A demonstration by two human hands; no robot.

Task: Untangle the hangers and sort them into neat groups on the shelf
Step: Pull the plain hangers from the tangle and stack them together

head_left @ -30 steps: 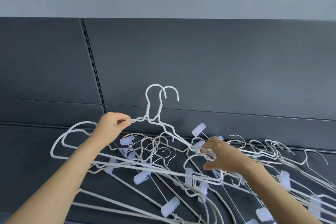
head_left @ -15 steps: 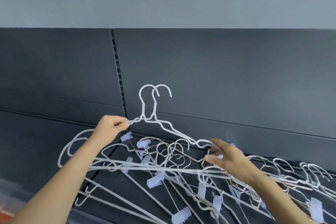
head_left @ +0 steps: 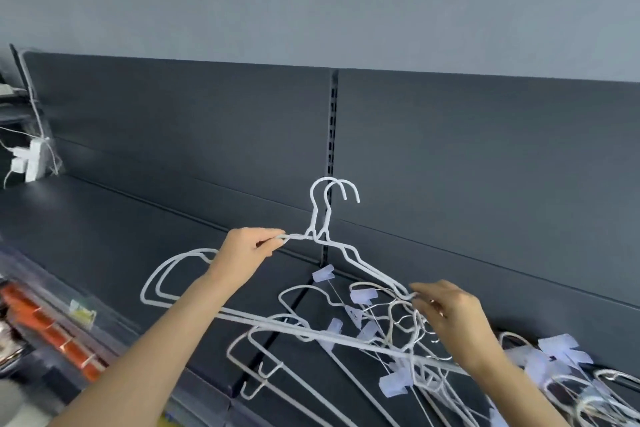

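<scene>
My left hand point(head_left: 246, 251) pinches the left shoulder of two white wire hangers point(head_left: 329, 215) held together, their hooks standing up against the dark back panel. Their right shoulders run down to my right hand point(head_left: 446, 307), whose fingers curl around the wires where they meet the tangled pile of hangers point(head_left: 391, 347). That pile lies on the dark grey shelf point(head_left: 104, 229) and mixes white wire hangers with metal ones carrying pale plastic clips point(head_left: 393, 385). More clip hangers point(head_left: 568, 367) lie at the right, partly hidden by my right forearm.
A slotted upright point(head_left: 333, 121) splits the shelf's back panel behind the hooks. A white power strip with cables point(head_left: 33, 159) sits at the far left end. Orange packaged goods point(head_left: 45, 326) show on a lower shelf at the bottom left.
The view has swung left, so the pile and the upright now sit further right. My left hand keeps its pinch on the two hangers; my right hand has closed in on their right shoulders.
</scene>
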